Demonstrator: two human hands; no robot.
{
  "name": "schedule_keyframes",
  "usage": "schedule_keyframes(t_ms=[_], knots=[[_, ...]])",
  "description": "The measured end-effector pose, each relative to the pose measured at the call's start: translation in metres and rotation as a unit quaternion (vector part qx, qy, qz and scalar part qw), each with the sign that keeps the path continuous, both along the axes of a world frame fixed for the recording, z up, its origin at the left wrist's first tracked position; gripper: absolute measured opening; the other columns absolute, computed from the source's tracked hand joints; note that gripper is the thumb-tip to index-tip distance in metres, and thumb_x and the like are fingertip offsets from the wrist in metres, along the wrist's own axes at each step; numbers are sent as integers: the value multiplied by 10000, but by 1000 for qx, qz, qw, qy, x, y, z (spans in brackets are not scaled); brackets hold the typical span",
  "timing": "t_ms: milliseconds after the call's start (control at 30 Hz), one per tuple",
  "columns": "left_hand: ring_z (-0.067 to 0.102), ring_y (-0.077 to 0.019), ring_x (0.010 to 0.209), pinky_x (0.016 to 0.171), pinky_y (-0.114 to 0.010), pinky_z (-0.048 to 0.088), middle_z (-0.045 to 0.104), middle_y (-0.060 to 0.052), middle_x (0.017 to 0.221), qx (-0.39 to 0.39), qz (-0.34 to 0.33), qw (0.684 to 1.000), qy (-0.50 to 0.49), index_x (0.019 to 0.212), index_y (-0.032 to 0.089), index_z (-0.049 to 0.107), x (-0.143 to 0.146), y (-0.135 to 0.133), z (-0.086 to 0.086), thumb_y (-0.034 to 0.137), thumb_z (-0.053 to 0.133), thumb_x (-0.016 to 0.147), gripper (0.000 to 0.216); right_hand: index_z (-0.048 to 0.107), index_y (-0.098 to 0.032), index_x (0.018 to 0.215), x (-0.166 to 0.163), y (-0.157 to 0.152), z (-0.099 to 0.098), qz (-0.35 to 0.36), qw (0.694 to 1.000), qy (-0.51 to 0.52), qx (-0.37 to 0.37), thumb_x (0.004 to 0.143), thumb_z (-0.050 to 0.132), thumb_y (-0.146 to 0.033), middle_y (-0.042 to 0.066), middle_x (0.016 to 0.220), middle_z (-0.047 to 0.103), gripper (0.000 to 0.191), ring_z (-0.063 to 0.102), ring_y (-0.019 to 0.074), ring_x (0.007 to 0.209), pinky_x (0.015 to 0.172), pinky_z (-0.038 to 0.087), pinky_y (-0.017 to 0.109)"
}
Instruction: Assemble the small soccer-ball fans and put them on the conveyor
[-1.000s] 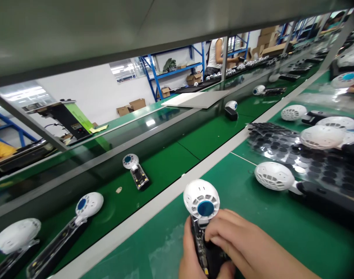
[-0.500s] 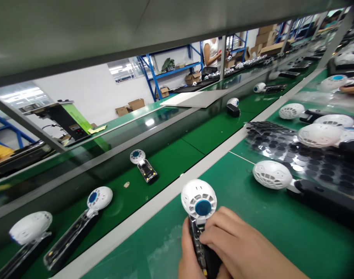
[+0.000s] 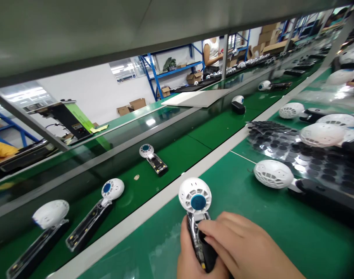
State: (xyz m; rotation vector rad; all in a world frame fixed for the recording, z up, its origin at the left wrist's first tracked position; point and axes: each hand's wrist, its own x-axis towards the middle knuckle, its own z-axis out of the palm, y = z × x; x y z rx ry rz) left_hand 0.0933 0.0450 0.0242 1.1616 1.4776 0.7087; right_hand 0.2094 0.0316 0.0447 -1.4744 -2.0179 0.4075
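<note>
In the lower middle I hold a handheld device (image 3: 196, 195) with a round white vented head, a blue disc in its face and a black handle. My left hand (image 3: 188, 255) is wrapped round this handle from below, thumb along its left side. Clear plastic and electronic parts show on the handle's upper face. My right hand (image 3: 243, 244) is closed, its fingertips pressed together against the handle just below the head. A small dark bit shows under those fingertips; what they pinch is hidden.
Similar devices lie on the green conveyor (image 3: 177, 155) to the left. A pale rail (image 3: 153, 205) separates it from my green worktop. At right are a clear sheet of black discs (image 3: 307, 155) and another device (image 3: 272, 174). A co-worker (image 3: 212, 52) stands far back.
The devices on the conveyor have moved up and to the right. The held device has shifted slightly left, and my right fingertips have moved a little up the handle.
</note>
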Motion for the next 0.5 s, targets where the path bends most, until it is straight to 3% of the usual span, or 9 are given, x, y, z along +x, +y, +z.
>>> schedule_keyframes(t_ms=[100, 267, 500], knots=[[603, -273, 959, 759, -283, 440, 661, -154, 966, -8, -7, 1000, -1, 1272, 79, 234, -1, 0, 4, 368, 561, 521, 869, 577, -233, 1012, -1, -6, -6, 19, 997, -30, 73, 854, 441, -168, 4, 811, 662, 219, 579, 203, 768, 630, 450, 327], [628, -278, 908, 748, -311, 449, 654, -197, 1008, -14, -31, 999, 26, 1271, 41, 213, 1, 0, 17, 330, 508, 545, 835, 537, -159, 1110, -1, -14, -12, 26, 975, -130, 178, 920, 306, -175, 49, 1034, 678, 299, 593, 234, 940, 721, 482, 376], [637, -286, 859, 715, -323, 448, 674, -163, 963, -3, -40, 998, 48, 1278, 88, 250, 2, 0, 13, 324, 509, 570, 790, 528, -214, 1142, 21, -13, -11, 118, 957, -192, 181, 912, 420, -243, -25, 1170, 611, 256, 543, 210, 1080, 828, 482, 364]])
